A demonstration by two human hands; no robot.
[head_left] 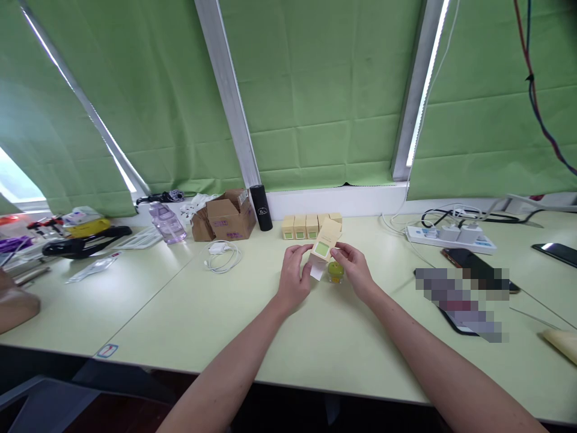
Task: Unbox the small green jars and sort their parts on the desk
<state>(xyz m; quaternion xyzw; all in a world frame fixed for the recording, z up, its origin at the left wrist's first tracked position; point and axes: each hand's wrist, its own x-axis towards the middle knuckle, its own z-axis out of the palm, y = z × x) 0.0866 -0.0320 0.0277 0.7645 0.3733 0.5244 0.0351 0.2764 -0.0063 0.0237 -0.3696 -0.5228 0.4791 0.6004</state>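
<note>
A small tan cardboard box (pixel 327 237) with a green window on its face is tilted between my hands, its white end flap hanging open at the lower end. My left hand (pixel 293 275) grips the box's lower left side with thumb and fingers. Against the right edge, the thumb and fingers of my right hand (pixel 354 269) are closed on it. Just below the box, a little jar with a green lid (pixel 335 270) and a clear base stands on the table (pixel 252 325), beside my right thumb.
Behind my hands stands a row of similar small boxes (pixel 300 227). Further left are a black bottle (pixel 261 207), an open carton (pixel 228 219), a white charger cable (pixel 223 257) and a purple bottle (pixel 166 222). A power strip (pixel 451 237) and phones (pixel 478 267) lie right. Part of another person (pixel 15 304) shows at the left edge.
</note>
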